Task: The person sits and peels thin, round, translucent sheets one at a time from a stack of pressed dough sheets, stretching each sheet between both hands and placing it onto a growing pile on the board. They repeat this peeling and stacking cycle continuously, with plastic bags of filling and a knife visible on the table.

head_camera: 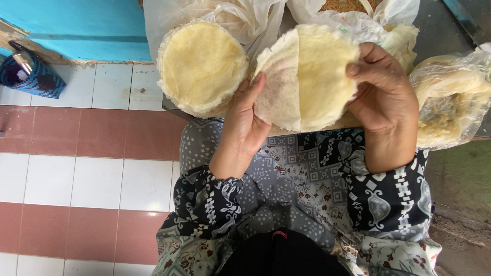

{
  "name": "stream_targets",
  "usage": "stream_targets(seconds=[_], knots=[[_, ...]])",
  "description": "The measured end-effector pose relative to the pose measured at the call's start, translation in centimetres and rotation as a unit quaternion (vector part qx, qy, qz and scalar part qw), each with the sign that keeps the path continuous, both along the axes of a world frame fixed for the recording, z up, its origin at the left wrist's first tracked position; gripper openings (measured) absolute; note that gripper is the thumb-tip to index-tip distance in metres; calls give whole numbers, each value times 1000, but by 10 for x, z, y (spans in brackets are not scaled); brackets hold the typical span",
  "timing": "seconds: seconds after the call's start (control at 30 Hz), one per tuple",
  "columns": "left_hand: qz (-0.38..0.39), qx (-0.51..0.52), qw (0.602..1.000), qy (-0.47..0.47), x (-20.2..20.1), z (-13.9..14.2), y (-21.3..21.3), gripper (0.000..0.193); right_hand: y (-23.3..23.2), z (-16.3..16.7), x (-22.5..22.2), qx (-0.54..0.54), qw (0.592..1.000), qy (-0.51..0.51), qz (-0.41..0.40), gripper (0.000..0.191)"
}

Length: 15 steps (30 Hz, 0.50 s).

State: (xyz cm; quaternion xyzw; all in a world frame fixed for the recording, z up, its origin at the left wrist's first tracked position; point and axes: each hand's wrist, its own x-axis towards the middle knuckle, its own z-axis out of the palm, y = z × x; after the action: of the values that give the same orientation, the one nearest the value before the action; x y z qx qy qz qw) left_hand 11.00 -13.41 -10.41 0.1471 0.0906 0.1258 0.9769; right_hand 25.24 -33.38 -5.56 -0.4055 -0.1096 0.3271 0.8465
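Observation:
Both hands hold one thin round pale-yellow wrapper sheet (307,76) above my lap. My left hand (245,125) grips its lower left edge, where a whitish layer is peeling away. My right hand (383,92) pinches its right edge with thumb and fingers. A stack of the same round sheets (202,66) lies to the left on a table edge, resting on a clear plastic bag.
Clear plastic bags (450,97) with more pale dough sheets sit at the right and behind. A red-and-white tiled floor (92,153) spreads to the left, with a blue wall base and a dark blue patterned bag (30,76) at the far left.

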Motion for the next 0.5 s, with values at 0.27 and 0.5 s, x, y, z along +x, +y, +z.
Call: stream_targets(seconds=[0.27,0.5], knots=[[-9,-57,998,-35,-24,40,-1,36,-46,-7,29,47,991,18,-123,19],[13,27,992,-124,-54,82,61,21,-61,-25,60,36,984,-157,-80,22]])
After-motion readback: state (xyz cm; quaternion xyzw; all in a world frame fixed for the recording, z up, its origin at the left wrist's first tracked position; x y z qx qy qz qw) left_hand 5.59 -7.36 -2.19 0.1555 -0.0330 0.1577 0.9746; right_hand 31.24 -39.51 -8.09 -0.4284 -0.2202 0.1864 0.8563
